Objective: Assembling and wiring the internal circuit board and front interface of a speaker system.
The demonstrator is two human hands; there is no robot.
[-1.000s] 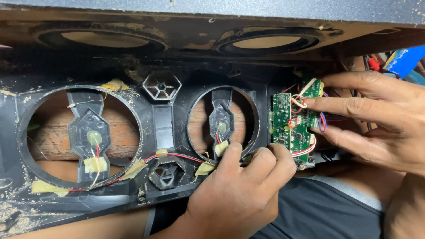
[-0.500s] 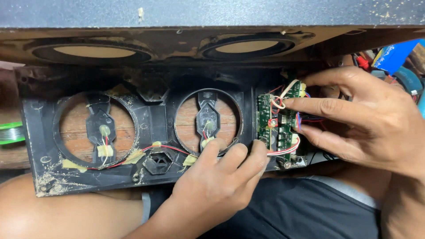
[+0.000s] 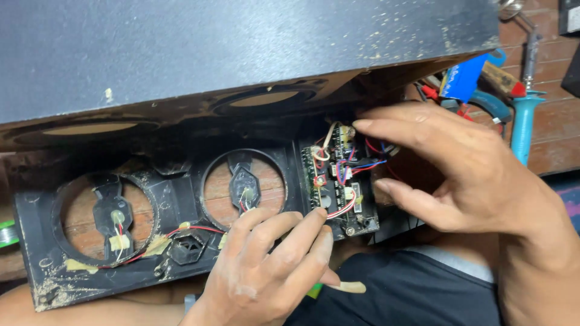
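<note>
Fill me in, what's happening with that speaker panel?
A person has a black plastic front panel with two round openings propped against a dark speaker cabinet. The left hand braces the panel's lower edge, fingers resting just below the green circuit board mounted at the panel's right end. The right hand reaches in from the right, fingertips at the board's top edge among its red, blue and white wires. Tools lie on the wooden surface beyond.

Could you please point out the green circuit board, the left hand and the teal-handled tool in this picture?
green circuit board (image 3: pixel 334 181): head view, on the board's middle among the wires.
left hand (image 3: pixel 266 271): head view, on the back of the hand.
teal-handled tool (image 3: pixel 522 130): head view, on its handle.
</note>
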